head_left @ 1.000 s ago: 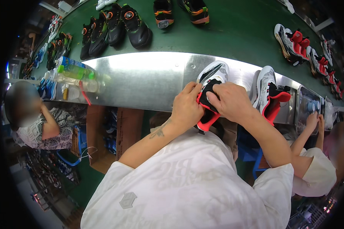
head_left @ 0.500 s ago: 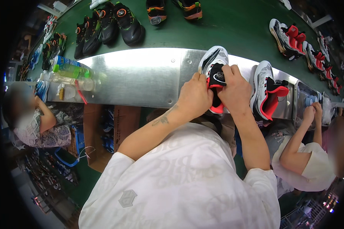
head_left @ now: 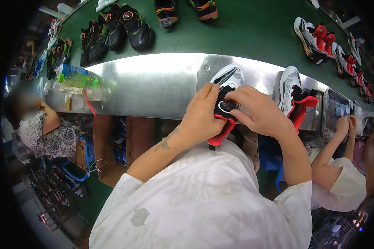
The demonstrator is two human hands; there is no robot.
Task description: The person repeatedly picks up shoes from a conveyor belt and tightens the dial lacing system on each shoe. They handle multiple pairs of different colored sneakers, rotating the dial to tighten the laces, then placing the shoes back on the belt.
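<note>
The held shoe [head_left: 235,77], white and grey with a black tongue and red lining, lies between both hands at the near edge of the metal counter [head_left: 149,89]; its long axis runs near to far, toe at the far end and slightly to the right, red collar [head_left: 221,135] at the near end by the person's shirt. Whether the toe bears on the counter cannot be determined. The left hand [head_left: 201,112] is closed along the shoe's left side, thumb laid in at the near side of the tongue, finger ends partly hidden. The right hand [head_left: 259,108] comes over from the right, fingers bent and thumb apart from them, about a dark round piece [head_left: 228,104] on the tongue. That piece sits just left of the right fingertips and is nearer to them than to the left fingers; the left hand flanks the shoe body instead. Whether the right fingers pinch the piece or merely touch it cannot be told (the fingers cover part of it). A second shoe [head_left: 287,89] of like colours stands right of the right hand, apart from it, toe also far. Plastic bottles [head_left: 81,79] lie at the counter's left; black shoes [head_left: 137,33] stand on the green surface [head_left: 237,25] beyond.
</note>
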